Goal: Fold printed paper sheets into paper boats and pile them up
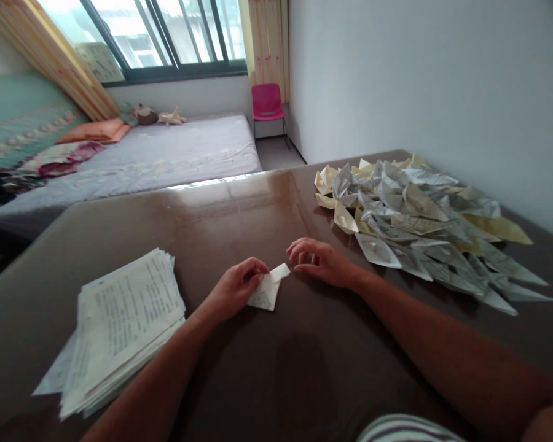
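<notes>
A small piece of folded white paper is pinched between the thumb and fingers of my left hand, just above or on the brown table. One narrow flap of it sticks out toward the right, and faint print shows on its lower part. My right hand is a short way to the right of the paper, apart from it. Its fingers are curved and spread, with nothing between them.
A stack of printed sheets lies on the brown table at the left. Many folded paper boats are heaped at the right, near the wall. Beyond the table are a bed and a pink chair.
</notes>
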### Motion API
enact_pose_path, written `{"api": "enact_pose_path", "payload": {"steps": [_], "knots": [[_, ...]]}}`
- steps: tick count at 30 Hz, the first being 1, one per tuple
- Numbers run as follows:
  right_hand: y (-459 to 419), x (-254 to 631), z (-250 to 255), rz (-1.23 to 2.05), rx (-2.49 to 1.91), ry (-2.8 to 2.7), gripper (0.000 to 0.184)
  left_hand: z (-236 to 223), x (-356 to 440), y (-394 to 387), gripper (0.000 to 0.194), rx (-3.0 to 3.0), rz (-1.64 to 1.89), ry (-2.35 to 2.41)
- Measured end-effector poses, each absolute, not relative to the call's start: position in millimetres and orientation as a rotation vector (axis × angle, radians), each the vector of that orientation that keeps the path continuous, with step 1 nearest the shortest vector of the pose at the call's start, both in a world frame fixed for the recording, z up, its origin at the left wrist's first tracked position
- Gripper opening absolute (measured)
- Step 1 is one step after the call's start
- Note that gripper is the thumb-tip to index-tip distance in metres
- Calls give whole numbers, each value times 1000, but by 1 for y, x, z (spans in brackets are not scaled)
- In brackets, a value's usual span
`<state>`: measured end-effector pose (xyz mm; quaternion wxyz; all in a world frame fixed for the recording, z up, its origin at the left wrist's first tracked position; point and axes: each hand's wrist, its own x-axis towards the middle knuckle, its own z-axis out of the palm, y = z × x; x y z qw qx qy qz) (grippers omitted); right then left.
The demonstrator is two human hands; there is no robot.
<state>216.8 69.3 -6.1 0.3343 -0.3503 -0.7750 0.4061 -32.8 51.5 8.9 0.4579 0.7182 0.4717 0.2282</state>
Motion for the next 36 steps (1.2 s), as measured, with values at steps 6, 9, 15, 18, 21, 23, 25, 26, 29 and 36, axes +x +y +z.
{"api": "enact_pose_path", "payload": {"steps": [6,9,15,18,21,23,25,26,29,36], "knots": [[66,214,-9,774,-833,-2388,23,12,-29,46,18,2217,383,1267],[65,211,-13,711,-878,-2384,20,12,-24,41,18,2460,402,1292],[60,205,-16,656,-997,-2332,18,4,-13,32,23,2510,465,1350],[60,204,-15,682,-1011,-2299,17,1,-9,30,21,2568,413,1383],[63,207,-12,796,-1043,-2194,18,-1,-8,29,21,2589,410,1405],[67,212,-9,860,-1099,-2106,18,-2,-9,30,21,2574,431,1417],[70,217,-5,878,-1103,-2110,12,-4,-11,30,21,2553,456,1424],[71,219,-4,877,-1080,-2150,8,-5,-12,31,21,2538,474,1426],[72,223,-2,873,-1006,-2285,4,-7,-14,33,20,2447,532,1426],[67,216,-6,744,-1074,-2285,16,-7,-19,36,21,2242,594,1412]]}}
